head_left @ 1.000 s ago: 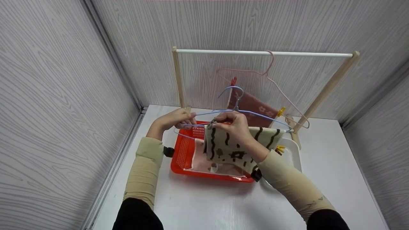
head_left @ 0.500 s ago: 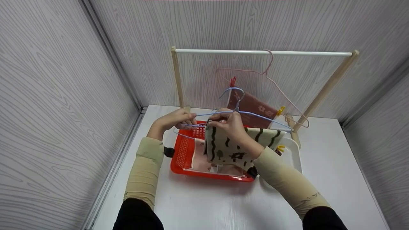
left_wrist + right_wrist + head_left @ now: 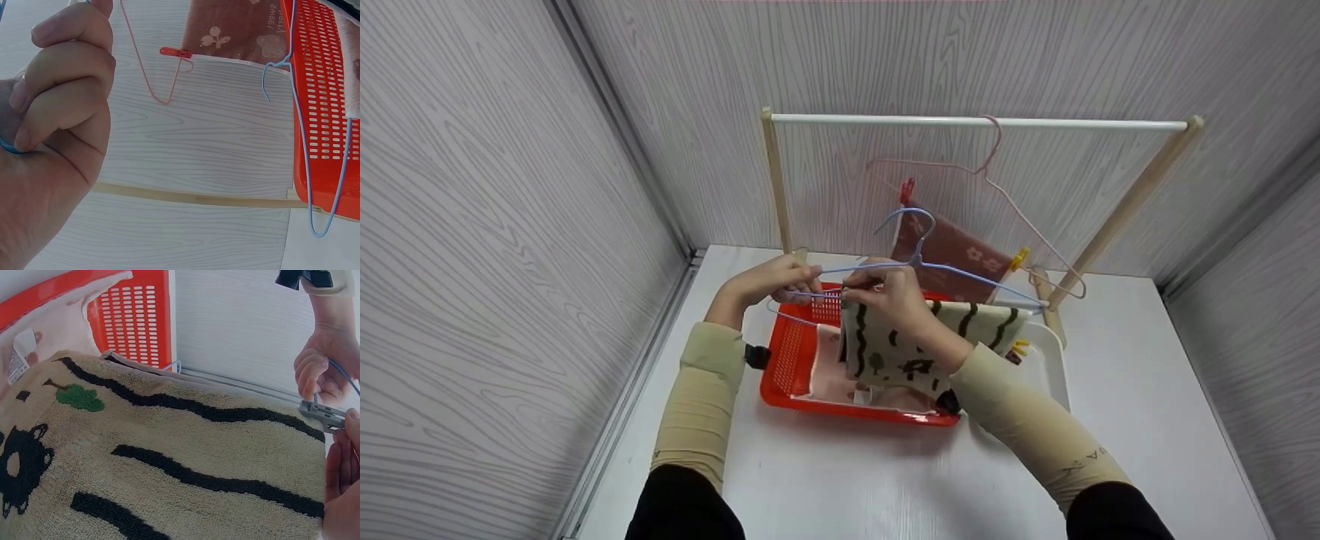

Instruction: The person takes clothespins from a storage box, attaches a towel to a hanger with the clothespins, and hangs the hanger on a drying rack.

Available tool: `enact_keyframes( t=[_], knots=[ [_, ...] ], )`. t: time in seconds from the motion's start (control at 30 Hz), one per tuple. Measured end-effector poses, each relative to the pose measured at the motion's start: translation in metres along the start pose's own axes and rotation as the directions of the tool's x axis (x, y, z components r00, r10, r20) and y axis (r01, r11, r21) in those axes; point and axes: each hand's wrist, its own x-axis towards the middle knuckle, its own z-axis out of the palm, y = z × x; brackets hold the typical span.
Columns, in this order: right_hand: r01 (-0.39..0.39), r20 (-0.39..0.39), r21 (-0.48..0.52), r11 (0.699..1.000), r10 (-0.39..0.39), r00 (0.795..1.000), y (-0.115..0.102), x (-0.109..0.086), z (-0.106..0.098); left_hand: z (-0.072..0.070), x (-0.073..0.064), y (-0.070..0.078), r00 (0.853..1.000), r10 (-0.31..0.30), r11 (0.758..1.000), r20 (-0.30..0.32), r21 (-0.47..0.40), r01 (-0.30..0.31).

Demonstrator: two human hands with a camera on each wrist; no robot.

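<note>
My left hand [image 3: 771, 280] grips the left end of a blue wire hanger [image 3: 971, 273], its fingers curled round the wire. A cream towel [image 3: 871, 352] with dark wavy stripes is folded over the hanger's lower bar. At the towel's upper left corner my right hand [image 3: 906, 304] pinches a grey clothespin [image 3: 323, 415] between thumb and fingers. In the right wrist view the clothespin's jaws sit at the towel's edge by the bar. Below is a red basket [image 3: 789, 360] with a pink towel [image 3: 826, 379] in it, beside another blue hanger [image 3: 306, 163].
Behind, a rack with a white rail [image 3: 870, 119] carries a pink hanger [image 3: 1024, 214]. A dark pink towel [image 3: 952, 251] hangs from it by a red clothespin [image 3: 907, 191] and a yellow clothespin [image 3: 1019, 259]. At right stands a white tray [image 3: 1054, 367] with yellow clothespins [image 3: 1020, 347].
My right hand has moved slightly left with the grey clothespin, bringing it to the towel's corner at the bar. My left hand has stayed in place on the hanger.
</note>
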Motion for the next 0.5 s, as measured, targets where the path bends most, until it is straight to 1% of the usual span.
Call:
enact_keyframes(
  t=[0.23, 0.5],
  knots=[
    [-0.056, 0.026, -0.035, 0.998, 0.057, 0.998, 0.0027, -0.0037, -0.0012, 0.0021, 0.0012, 0.0, 1.0, -0.029, 0.999, -0.001, -0.033, 0.028],
    [-0.132, 0.057, -0.093, 0.987, 0.138, 0.989, 0.0012, -0.0081, -0.003, 0.0022, 0.0036, -0.0036, 1.0, -0.003, 1.0, -0.008, 0.003, 0.003]
  ],
)
